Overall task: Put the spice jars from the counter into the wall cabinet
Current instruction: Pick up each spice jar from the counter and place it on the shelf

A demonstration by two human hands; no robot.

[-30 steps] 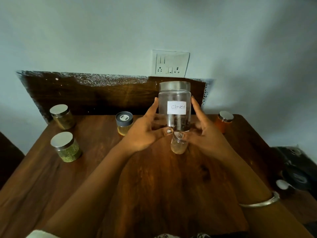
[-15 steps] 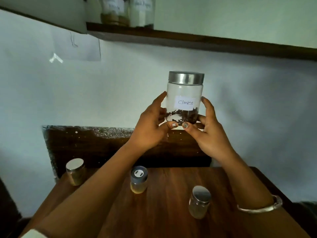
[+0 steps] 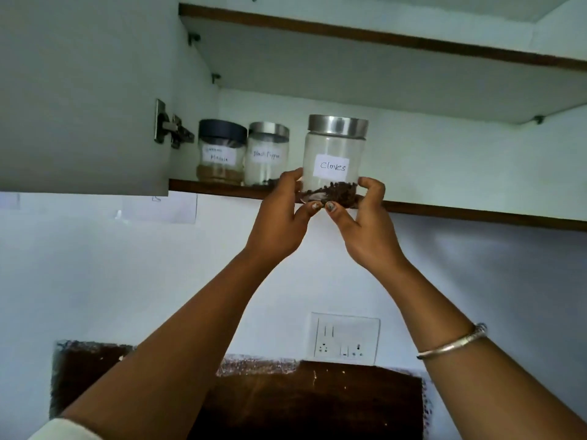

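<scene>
Glass cloves jar [image 3: 333, 147], steel-lidded, gripped at its round base by left hand [image 3: 279, 223] and right hand [image 3: 365, 230].

Cloves jar [image 3: 333, 154] has been lifted from just above the tabletop to the front edge of the wall cabinet's lower shelf [image 3: 476, 214], just right of the Black Pepper jar [image 3: 267, 154]. Whether its base rests on the shelf cannot be told. Left hand [image 3: 279, 223] and right hand [image 3: 362, 227] have been raised with it, arms now stretched upward. Forefingers, earlier laid up the jar's sides, are now curled near its base. View has been tilted up: tabletop and counter jars are lost from view, open cabinet door [image 3: 79, 90] and Masala jar [image 3: 220, 152] brought in. Wall socket [image 3: 344, 338] is back in view, low.
</scene>
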